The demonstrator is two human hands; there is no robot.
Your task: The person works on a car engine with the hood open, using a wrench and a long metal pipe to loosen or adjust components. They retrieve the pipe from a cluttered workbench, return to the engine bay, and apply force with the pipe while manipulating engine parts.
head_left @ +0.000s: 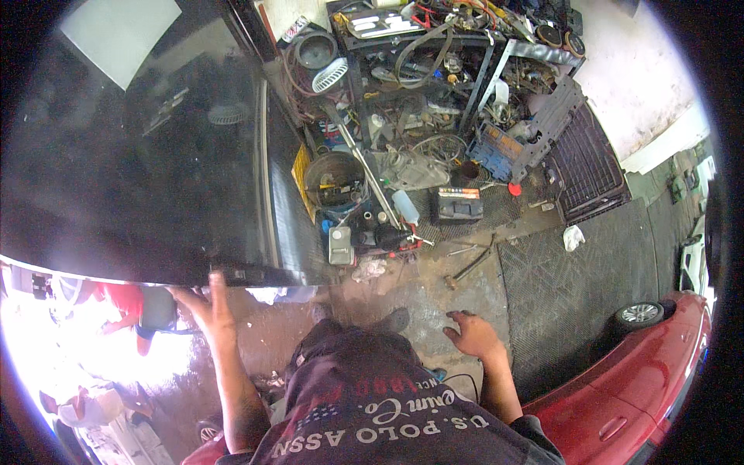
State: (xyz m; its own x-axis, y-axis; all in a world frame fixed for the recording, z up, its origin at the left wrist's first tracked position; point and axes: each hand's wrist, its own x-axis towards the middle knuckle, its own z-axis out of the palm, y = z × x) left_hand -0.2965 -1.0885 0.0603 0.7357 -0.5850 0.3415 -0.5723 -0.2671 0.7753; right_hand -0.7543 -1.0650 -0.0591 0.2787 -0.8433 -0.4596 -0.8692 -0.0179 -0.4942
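Observation:
My left hand (pixel 211 310) is at the lower edge of a large dark glossy vehicle panel (pixel 155 194). One digit lies over its edge and the other fingers reach left along the underside, partly hidden. Out to the right, my right hand (pixel 474 336) hangs over the floor with nothing in it, its fingers apart and slightly bent. Ahead of that hand, a long-handled tool like a hammer (pixel 470 269) lies on the concrete, and a spanner (pixel 463 249) lies just beyond it.
A car battery (pixel 457 206), a bucket of tools (pixel 335 182) and a blue bottle (pixel 404 207) stand ahead. Behind them is a cluttered workbench (pixel 418 35). A red car (pixel 620 387) is at lower right, by a textured floor mat (pixel 573 267). Another person (pixel 159 310) is at left.

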